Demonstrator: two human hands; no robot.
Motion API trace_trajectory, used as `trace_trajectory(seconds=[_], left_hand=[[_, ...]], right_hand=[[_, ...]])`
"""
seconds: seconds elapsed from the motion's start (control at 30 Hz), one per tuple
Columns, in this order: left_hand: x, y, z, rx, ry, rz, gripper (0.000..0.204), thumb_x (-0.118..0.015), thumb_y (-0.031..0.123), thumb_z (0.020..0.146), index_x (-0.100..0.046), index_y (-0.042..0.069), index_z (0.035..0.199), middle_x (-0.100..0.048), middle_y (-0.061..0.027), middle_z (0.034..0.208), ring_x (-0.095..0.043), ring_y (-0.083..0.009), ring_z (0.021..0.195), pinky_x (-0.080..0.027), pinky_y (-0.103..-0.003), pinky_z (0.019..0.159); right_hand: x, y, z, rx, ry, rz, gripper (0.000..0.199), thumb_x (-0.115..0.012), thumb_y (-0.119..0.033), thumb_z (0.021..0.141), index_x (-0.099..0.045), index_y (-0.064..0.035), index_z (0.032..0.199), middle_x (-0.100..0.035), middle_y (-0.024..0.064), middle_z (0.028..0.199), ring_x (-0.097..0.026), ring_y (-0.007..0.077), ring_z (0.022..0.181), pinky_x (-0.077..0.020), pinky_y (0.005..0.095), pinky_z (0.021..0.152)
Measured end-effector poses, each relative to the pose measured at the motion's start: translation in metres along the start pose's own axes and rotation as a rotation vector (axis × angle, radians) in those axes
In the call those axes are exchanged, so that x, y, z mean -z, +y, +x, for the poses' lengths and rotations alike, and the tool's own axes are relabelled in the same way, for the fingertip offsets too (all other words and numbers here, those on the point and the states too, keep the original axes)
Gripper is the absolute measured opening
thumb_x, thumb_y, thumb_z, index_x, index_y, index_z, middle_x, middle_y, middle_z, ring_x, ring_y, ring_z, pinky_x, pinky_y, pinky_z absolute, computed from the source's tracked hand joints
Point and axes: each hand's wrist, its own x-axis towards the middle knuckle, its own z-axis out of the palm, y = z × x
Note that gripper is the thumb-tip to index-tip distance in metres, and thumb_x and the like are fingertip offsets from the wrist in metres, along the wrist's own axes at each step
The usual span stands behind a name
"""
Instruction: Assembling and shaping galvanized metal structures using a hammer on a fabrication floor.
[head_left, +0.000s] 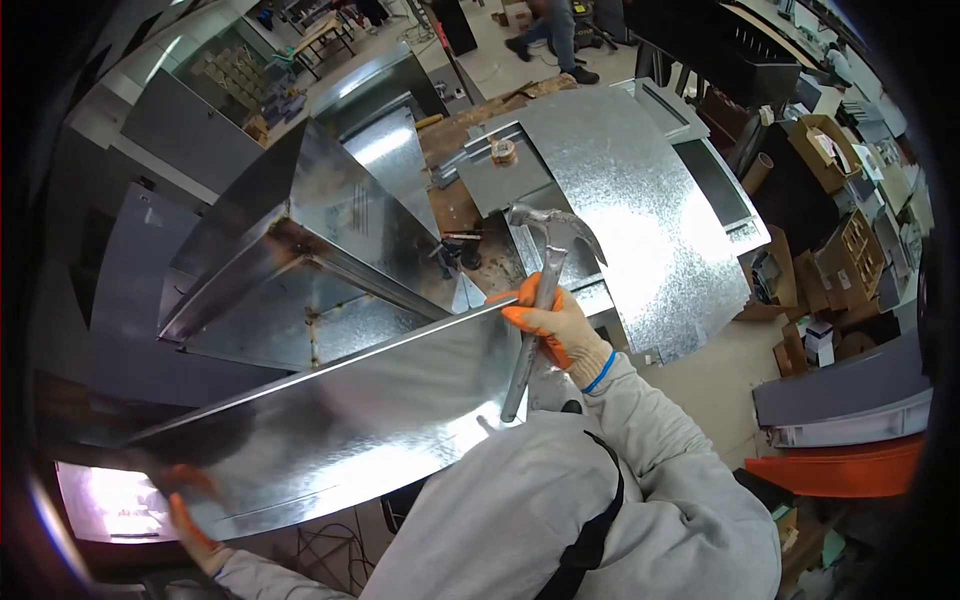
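Note:
My right hand (560,325), in an orange-palmed knit glove, is closed around the handle of a metal hammer (530,345). The hammer's curved, pointed head is raised above the worktable. Orange fingertips lie beside the far right corner of a long, shiny sheet-metal panel (350,425), which slants across in front of me. My left hand (195,535), gloved alike, grips that panel at its near left end; the panel partly hides its fingers. Behind the panel stands a large folded sheet-metal box (330,230) with brown, heat-stained seams at its corner.
A broad galvanized sheet (640,200) covers the right of the worktable (455,200). A tape roll (502,151) sits near it. Cardboard boxes (850,260) and an orange panel (840,467) stand at the right. Cables (335,545) lie below; a person's legs (560,45) show far back.

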Motion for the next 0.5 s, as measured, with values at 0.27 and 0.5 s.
trace_trajectory(seconds=[0.27,0.5], left_hand=[[-0.073,-0.226,-0.092,0.574,-0.648,-0.579,0.061,-0.055,0.061,0.095,-0.053,0.016,0.136,-0.054,-0.0059,0.141,-0.050,-0.0245,0.131,-0.035,-0.044,0.117],[-0.124,-0.298,-0.196,0.505,-0.650,-0.764,0.067,-0.063,0.060,0.090,-0.054,0.016,0.139,-0.030,-0.0090,0.162,-0.024,-0.0301,0.151,-0.014,-0.047,0.127]], right_hand=[[-0.064,-0.030,0.001,0.042,-0.176,-0.094,0.024,-0.070,0.007,0.079,-0.054,-0.0054,0.091,-0.069,0.0233,0.114,-0.068,0.0180,0.091,-0.0559,0.0273,0.078],[-0.070,-0.026,-0.006,-0.092,-0.175,-0.209,0.032,-0.064,0.013,0.075,-0.057,0.0000,0.103,-0.059,0.0261,0.131,-0.066,0.0324,0.115,-0.0593,0.0334,0.088]])
